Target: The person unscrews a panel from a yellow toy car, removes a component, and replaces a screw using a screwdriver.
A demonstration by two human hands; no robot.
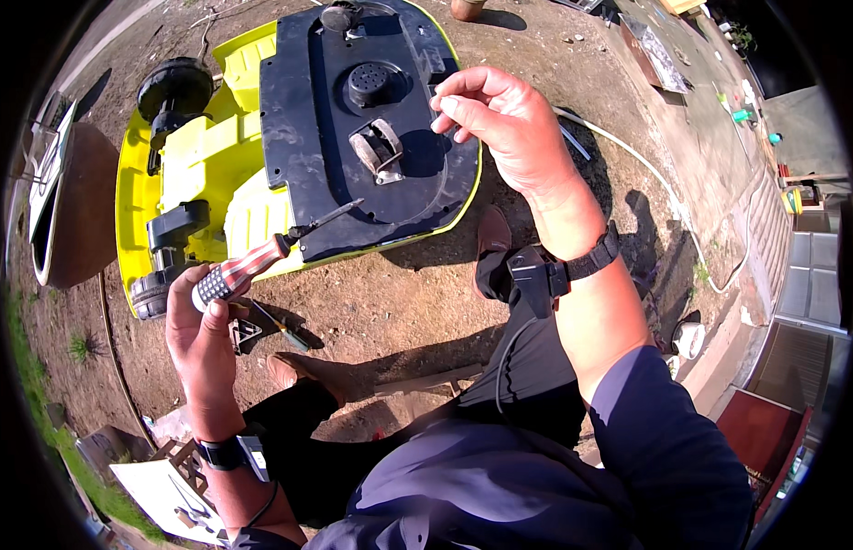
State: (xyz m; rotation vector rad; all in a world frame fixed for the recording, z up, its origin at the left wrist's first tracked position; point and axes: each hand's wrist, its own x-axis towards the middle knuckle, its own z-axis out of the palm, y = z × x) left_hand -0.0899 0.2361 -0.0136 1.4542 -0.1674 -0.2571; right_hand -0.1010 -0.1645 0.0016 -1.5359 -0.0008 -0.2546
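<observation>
A yellow plastic ride-on toy body (199, 158) lies with its underside up, a black base panel (296, 119) covering its right part. On the panel are a round perforated cap (368, 84) and a caster wheel (379, 148). My left hand (204, 341) grips a screwdriver (238, 273) by its star-and-stripe handle, and its shaft points up and right over the panel's near edge. My right hand (504, 128) is raised by the panel's right edge, thumb and forefinger pinched together. Whatever may be between those fingertips is too small to name.
Black wheels (175, 87) sit along the toy's left side. A green-handled tool (291, 337) lies on the dirt near my left hand. At left stands a brown tub (85, 197); a pale hose (669, 188) curves across the ground at right. Tools rest on a white board (151, 486).
</observation>
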